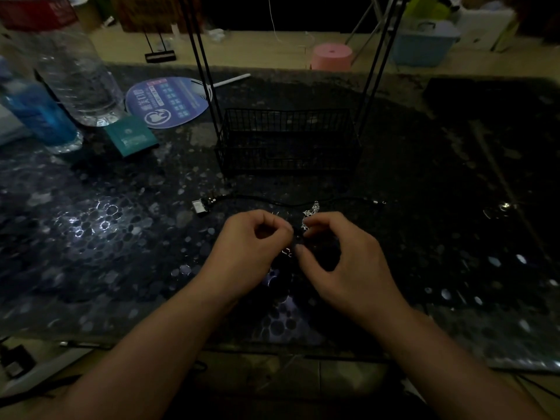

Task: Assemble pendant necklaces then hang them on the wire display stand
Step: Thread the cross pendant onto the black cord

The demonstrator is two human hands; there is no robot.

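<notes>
Near table edge, left hand (257,234) and right hand (336,253) both pinch the silver chain (307,218); clasp detail too dark. Keep chain taut, align ends. Wire stand (288,140) just beyond.

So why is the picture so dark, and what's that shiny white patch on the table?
Head view: the room is dim, so the table and wire basket nearly vanish; the white patch is glare off the glossy tabletop. Head view: the thin silver chain between the left hand and right hand barely shows; the wide lens bends the edges.
</notes>
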